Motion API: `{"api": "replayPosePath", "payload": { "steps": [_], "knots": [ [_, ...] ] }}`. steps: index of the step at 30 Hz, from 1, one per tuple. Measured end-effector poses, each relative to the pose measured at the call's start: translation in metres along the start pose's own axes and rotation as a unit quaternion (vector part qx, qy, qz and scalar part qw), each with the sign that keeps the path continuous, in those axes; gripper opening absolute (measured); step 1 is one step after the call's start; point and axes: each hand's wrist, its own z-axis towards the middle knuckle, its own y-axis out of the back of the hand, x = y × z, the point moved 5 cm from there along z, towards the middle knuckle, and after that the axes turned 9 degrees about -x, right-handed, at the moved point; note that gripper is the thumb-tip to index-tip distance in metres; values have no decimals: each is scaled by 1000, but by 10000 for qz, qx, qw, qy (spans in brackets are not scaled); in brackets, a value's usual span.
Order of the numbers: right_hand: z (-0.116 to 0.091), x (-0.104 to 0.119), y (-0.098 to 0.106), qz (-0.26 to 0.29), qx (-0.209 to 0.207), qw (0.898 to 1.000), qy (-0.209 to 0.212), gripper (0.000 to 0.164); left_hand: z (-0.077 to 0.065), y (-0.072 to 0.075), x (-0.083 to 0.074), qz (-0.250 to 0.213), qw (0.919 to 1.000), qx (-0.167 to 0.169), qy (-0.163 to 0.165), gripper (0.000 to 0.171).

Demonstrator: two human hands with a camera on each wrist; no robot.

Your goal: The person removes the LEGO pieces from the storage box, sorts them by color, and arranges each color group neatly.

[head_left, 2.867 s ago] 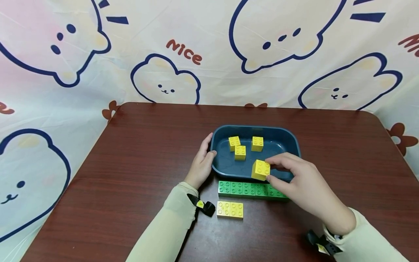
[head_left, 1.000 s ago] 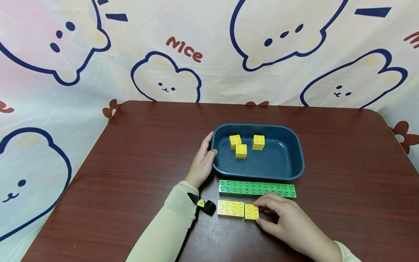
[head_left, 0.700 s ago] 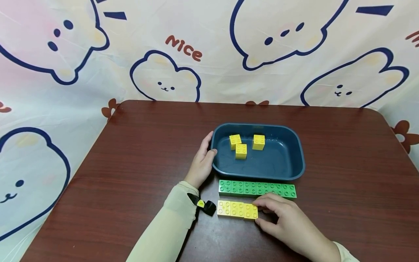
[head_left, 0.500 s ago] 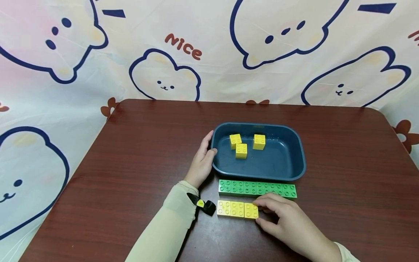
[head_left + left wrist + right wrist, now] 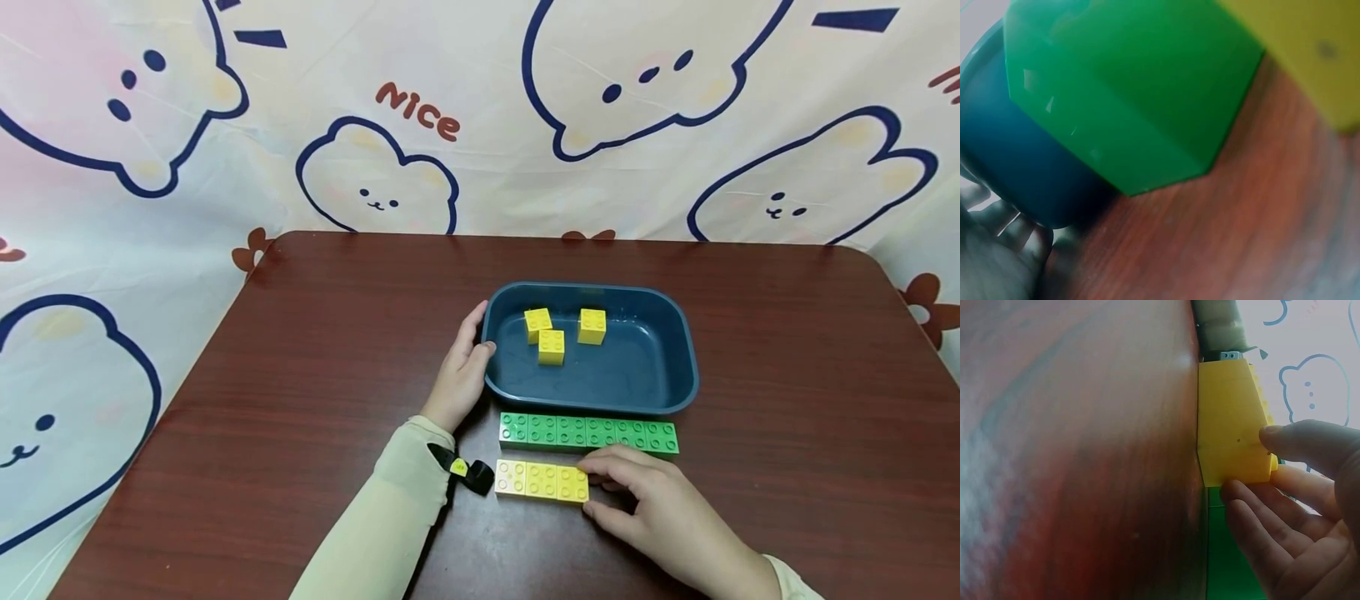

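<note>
My right hand (image 5: 652, 508) pinches a yellow toy building brick (image 5: 572, 485) between thumb and fingers, at the right end of a row of yellow bricks (image 5: 527, 479). The right wrist view shows the thumb and fingertips at the end of this yellow row (image 5: 1232, 425). My left hand (image 5: 459, 375) grips the left end of a dark blue tray (image 5: 622, 375), thumb on the rim and fingers along the outer wall. Three loose yellow bricks (image 5: 551, 347) sit inside the tray. Between tray and yellow row lies a long row of green bricks (image 5: 558, 432), studs up.
The brown wooden table (image 5: 337, 350) reaches back to a cloth (image 5: 495, 192) printed with cartoon bears. A black wrist strap with a small camera (image 5: 476, 477) is on my left sleeve, close to the left end of the yellow row.
My right hand has carried a yellow brick from over the tray to the right end of the yellow row, closing the small gap there. The left hand stays at the tray.
</note>
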Motion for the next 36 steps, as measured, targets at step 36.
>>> {"api": "replayPosePath", "payload": {
  "steps": [36],
  "knots": [
    [4,3,16,239,-119,9992,-311,37,0,0,-1,-14,10000,-2,-36,58]
  ]
}}
